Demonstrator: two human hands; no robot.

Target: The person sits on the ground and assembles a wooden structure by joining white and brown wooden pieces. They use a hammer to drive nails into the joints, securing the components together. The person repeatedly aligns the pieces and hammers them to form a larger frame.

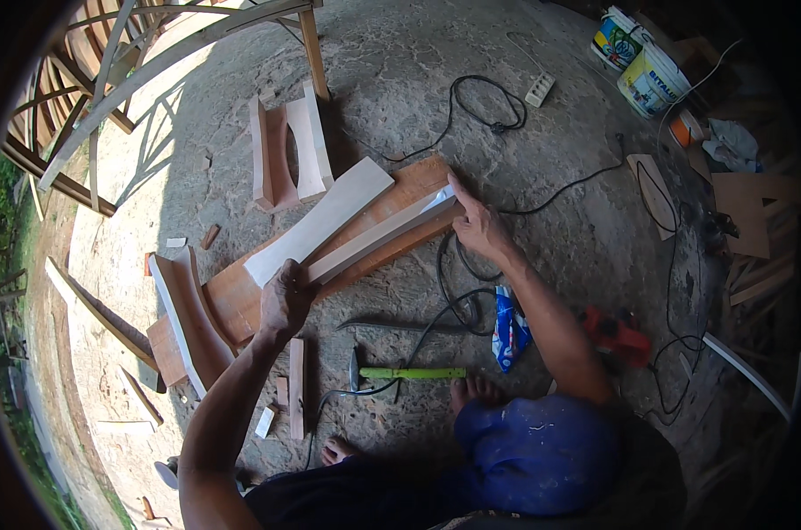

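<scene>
Fingers, left hand (285, 300): curled round narrow wood strip (374, 237) | right hand (484, 231): grasped its far end (white smear (442, 198) nearby) | brown board (425, 178): lay beneath

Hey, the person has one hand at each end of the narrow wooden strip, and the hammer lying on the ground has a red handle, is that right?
Not quite: the hammer has a yellow-green handle, not a red one, as the head view shows. The left hand and right hand are at opposite ends of the narrow wooden strip.
</scene>
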